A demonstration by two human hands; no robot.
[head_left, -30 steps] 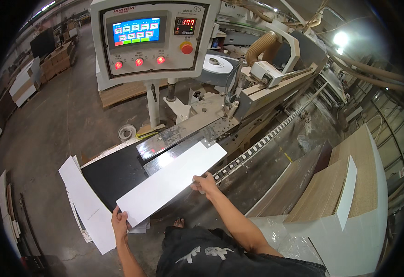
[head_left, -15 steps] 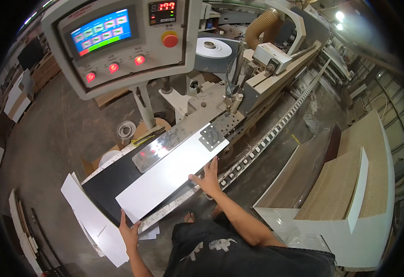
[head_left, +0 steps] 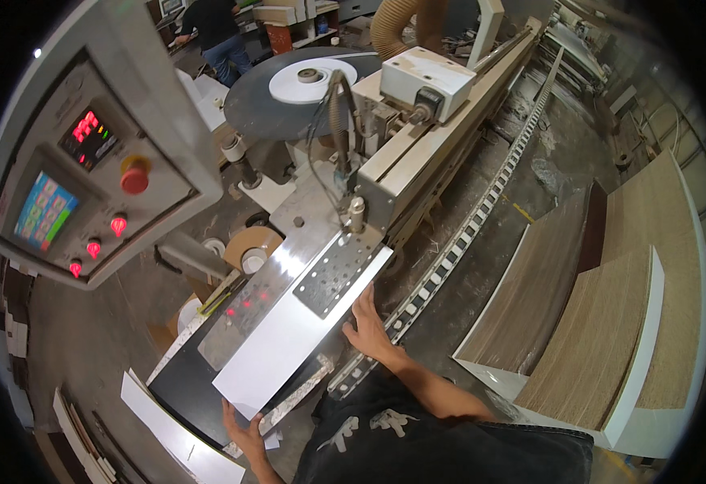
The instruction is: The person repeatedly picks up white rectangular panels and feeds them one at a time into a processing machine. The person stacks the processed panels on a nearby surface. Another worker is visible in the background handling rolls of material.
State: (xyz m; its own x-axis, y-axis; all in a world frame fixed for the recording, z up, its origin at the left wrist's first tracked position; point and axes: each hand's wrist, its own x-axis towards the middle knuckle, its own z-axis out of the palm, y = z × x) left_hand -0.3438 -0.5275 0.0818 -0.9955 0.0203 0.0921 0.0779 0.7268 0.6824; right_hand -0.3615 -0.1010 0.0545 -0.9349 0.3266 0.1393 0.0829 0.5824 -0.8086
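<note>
A long white panel (head_left: 296,355) lies slanting on the machine's dark infeed table (head_left: 192,395). Its far end reaches a perforated metal plate (head_left: 333,278) beside the machine head. My left hand (head_left: 246,440) is at the panel's near end, fingers spread and touching the short edge. Along the panel's right edge, close to its far end, rests my right hand (head_left: 371,329) with fingers stretched out and the thumb apart. Neither hand wraps around the panel. The undersides of the fingers are hidden.
A control box (head_left: 99,173) with a screen and red lit buttons stands at left. Behind the table is a white tape roll (head_left: 288,81) on a grey disc. A roller rail (head_left: 450,258) runs along the right, beside wood-grain panels (head_left: 587,347). Another person (head_left: 217,36) stands far back.
The view has turned and shifted, so the control box sits further left. The panel has moved forward along the table toward the machine head, with both hands following along it.
</note>
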